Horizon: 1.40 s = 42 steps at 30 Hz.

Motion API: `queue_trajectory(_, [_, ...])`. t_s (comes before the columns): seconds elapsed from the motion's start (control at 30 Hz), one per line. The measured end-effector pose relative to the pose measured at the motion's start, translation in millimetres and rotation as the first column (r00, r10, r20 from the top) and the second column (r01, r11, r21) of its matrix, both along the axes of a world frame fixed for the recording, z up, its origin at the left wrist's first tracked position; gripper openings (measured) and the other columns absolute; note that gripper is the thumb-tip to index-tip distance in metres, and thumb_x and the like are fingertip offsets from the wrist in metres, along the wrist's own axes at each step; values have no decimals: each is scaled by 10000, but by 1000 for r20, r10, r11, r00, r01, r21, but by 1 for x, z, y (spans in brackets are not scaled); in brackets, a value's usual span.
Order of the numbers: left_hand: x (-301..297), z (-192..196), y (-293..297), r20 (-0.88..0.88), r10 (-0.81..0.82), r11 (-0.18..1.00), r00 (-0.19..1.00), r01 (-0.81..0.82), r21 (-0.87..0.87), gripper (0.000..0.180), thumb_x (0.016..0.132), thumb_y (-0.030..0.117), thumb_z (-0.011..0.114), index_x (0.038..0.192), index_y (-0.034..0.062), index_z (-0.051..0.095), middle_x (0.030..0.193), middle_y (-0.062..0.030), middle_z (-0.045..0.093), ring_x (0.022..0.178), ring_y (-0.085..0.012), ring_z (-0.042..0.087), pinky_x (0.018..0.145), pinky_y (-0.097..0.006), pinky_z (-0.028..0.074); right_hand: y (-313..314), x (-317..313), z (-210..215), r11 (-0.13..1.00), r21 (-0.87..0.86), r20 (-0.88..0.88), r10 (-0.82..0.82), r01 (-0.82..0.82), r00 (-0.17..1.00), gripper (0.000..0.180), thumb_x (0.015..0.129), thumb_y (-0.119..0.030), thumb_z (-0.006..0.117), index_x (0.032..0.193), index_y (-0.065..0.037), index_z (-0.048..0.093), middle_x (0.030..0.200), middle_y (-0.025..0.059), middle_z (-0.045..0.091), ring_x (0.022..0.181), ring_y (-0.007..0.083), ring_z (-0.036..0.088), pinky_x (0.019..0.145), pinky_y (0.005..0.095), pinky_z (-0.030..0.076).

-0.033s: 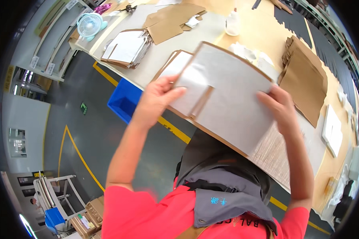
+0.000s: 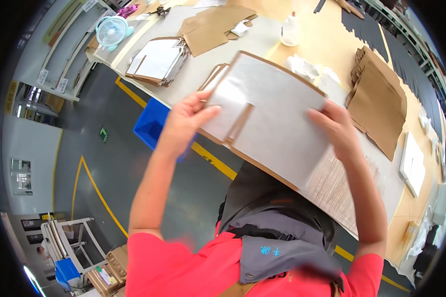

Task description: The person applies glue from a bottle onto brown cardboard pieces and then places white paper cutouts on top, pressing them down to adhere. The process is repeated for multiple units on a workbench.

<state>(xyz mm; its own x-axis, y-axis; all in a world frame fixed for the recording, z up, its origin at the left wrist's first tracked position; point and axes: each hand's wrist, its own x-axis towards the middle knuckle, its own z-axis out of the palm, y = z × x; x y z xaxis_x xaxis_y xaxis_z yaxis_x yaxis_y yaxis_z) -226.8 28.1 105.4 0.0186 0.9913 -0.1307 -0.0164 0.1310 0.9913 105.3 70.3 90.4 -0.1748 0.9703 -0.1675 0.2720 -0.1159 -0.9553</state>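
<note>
Between my hands is a flat rectangular panel [image 2: 282, 114] with a shiny grey-white face, thin brown edges and a short brown strip near its left side. My left hand [image 2: 186, 119] is closed on the panel's left edge, thumb on top. Closed on the right edge is my right hand [image 2: 336, 128], its fingers partly behind the panel. It is held tilted above the table's front edge. Just behind its left corner, a stack of similar brown-edged pieces [image 2: 214, 77] shows in part. Farther left lies another pile of white-faced, brown-edged pieces [image 2: 156, 59].
Brown sheets [image 2: 376, 96] are stacked on the right of the table. More brown pieces [image 2: 210, 27] lie at the back, near a white bottle [image 2: 290, 32]. A blue bin [image 2: 153, 121] stands below the table edge. A white block [image 2: 412, 163] lies far right.
Both hands have shifted slightly left with the panel. More of the crumpled white paper behind it shows, and the stack behind its left corner is more covered.
</note>
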Motion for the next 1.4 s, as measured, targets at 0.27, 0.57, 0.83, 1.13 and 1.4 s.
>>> queue_trajectory(0.27, [-72, -59, 45, -712, 234, 972, 662, -169, 163, 414, 898, 140, 729, 1284, 25, 635, 1113, -106, 694, 994, -177, 663, 899, -303, 513, 59, -65, -53, 951, 301, 279, -18, -70, 960, 265, 915, -228, 710, 1037, 3, 672, 934, 124, 698, 813, 224, 663, 759, 337, 521])
queue_trajectory(0.57, [4, -54, 53, -788, 234, 924, 569, 123, 362, 285, 866, 108, 734, 1144, 56, 703, 1131, -98, 656, 1043, -243, 634, 892, -352, 492, 40, 125, -79, 843, 537, 656, -410, -10, 633, 165, 891, -217, 708, 943, -72, 647, 933, 80, 664, 891, 279, 645, 777, 393, 523])
queue_trajectory(0.83, [82, -39, 54, -784, 65, 873, 617, 345, 344, 273, 863, 103, 737, 1132, 64, 710, 1140, -88, 663, 1027, -250, 646, 850, -344, 517, 55, 109, -94, 776, 582, 790, -467, -244, 397, 149, 833, -145, 710, 833, -48, 597, 842, 96, 616, 825, 264, 629, 743, 347, 545])
queue_trajectory(1.13, [133, -34, 68, -733, -75, 827, 676, 452, 332, 258, 864, 97, 729, 1118, 52, 715, 1067, -103, 680, 978, -250, 659, 829, -350, 531, 68, 124, -74, 927, 367, 652, -312, 72, 691, 85, 818, -115, 679, 825, -32, 663, 825, 78, 680, 740, 203, 635, 662, 307, 512])
queue_trajectory(1.4, [270, -52, 143, -3, -468, 880, 884, 466, -92, 427, 978, 304, 647, 1222, -46, 651, 1146, -88, 692, 1063, -163, 653, 957, -326, 504, 38, 173, -69, 833, 263, -132, -468, 486, 874, 129, 927, -156, 677, 950, -30, 688, 819, -31, 628, 745, 45, 545, 650, 222, 445])
